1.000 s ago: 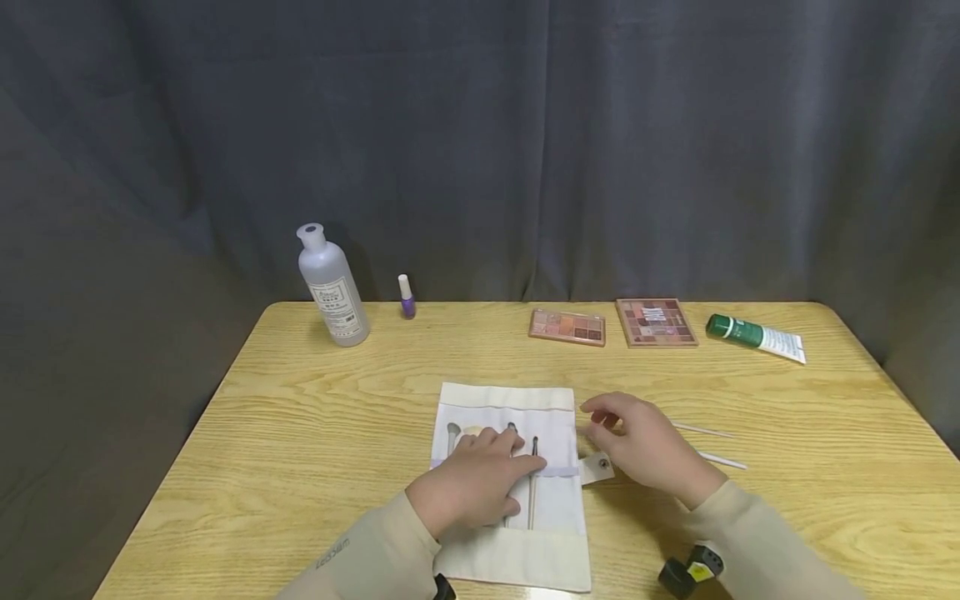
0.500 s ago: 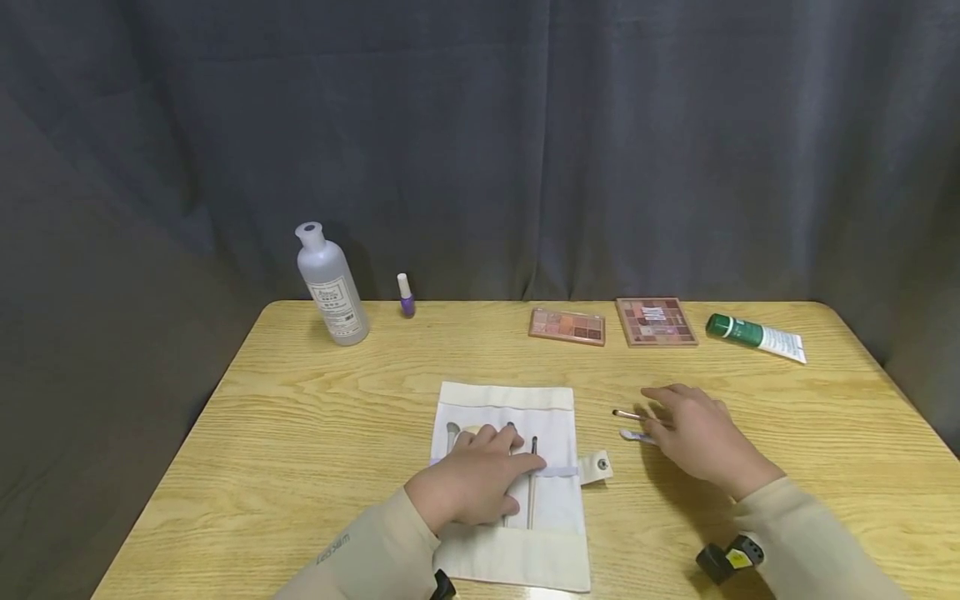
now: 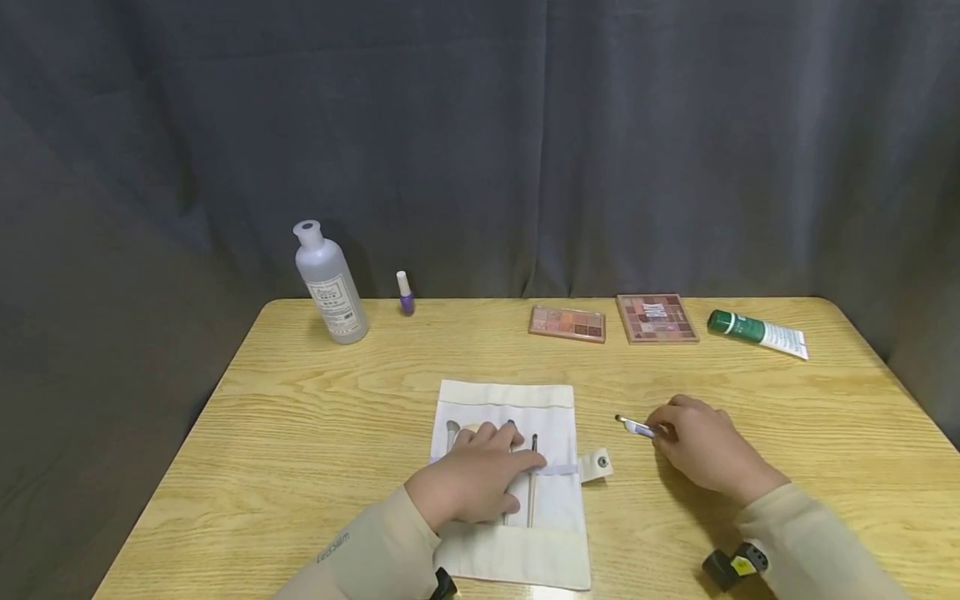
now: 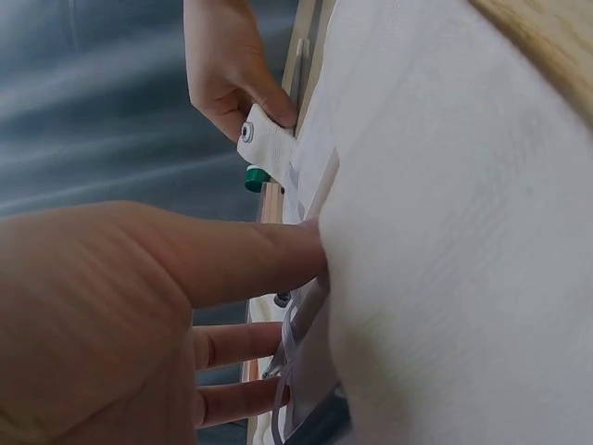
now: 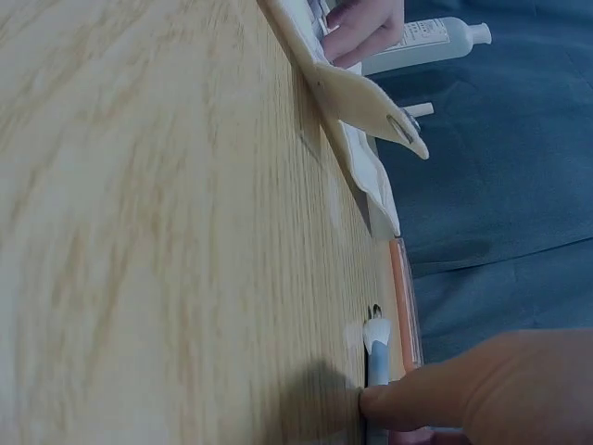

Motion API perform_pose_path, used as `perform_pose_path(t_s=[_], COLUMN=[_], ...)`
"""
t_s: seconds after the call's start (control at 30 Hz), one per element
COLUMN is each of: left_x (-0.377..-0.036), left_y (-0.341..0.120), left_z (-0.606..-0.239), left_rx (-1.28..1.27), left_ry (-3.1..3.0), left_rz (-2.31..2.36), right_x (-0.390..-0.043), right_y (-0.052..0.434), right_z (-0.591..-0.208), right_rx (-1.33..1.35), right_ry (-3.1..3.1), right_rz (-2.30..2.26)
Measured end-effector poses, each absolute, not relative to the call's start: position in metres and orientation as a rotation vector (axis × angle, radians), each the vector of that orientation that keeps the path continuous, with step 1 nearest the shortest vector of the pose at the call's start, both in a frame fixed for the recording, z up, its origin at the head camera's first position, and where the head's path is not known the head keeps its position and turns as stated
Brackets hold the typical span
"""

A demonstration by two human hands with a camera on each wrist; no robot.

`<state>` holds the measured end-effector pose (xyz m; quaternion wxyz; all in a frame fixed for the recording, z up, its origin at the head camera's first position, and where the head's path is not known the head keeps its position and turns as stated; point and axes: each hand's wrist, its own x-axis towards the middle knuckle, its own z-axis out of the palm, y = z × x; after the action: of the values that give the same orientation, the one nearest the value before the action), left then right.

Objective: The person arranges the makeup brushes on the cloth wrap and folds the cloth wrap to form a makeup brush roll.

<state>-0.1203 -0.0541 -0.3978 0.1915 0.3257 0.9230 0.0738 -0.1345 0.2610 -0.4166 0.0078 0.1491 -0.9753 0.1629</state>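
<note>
Left hand [image 3: 468, 483] presses brush pouch [image 3: 551, 500]; right hand [image 3: 705, 450] pinches brush [image 3: 636, 427].

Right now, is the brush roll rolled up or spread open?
Spread open. The brush roll lies flat on the table, its snap tab loose at one side, brushes showing, and the left hand rests on it.

Dark grey curtain [image 3: 480, 142] behind; light wooden table [image 3: 315, 417] in front.
</note>
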Motion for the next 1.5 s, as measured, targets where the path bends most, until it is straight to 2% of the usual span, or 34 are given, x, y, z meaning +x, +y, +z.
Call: perform_pose_path(t_s=[0.47,0.73,0.93,1.17,1.5], left_x=[-0.121,-0.121,-0.119,-0.117,-0.117], left_y=[-0.054,-0.053,-0.053,-0.053,-0.051], left_z=[-0.398,-0.396,-0.396,-0.397,-0.395], left_rx=[0.912,0.916,0.911,0.901,0.903], left_ry=[2.602,2.612,2.591,2.592,2.611], left_rz=[0.200,0.177,0.176,0.209,0.201], right_x=[-0.134,-0.136,-0.134,-0.129,-0.136], right_y=[0.256,0.249,0.232,0.207,0.177], right_z=[-0.417,-0.407,-0.386,-0.359,-0.347], right_rx=[0.550,0.572,0.659,0.627,0.638], right_ry=[-2.954,-2.831,-2.673,-2.460,-2.322], right_rz=[0.360,0.417,0.554,0.762,1.222])
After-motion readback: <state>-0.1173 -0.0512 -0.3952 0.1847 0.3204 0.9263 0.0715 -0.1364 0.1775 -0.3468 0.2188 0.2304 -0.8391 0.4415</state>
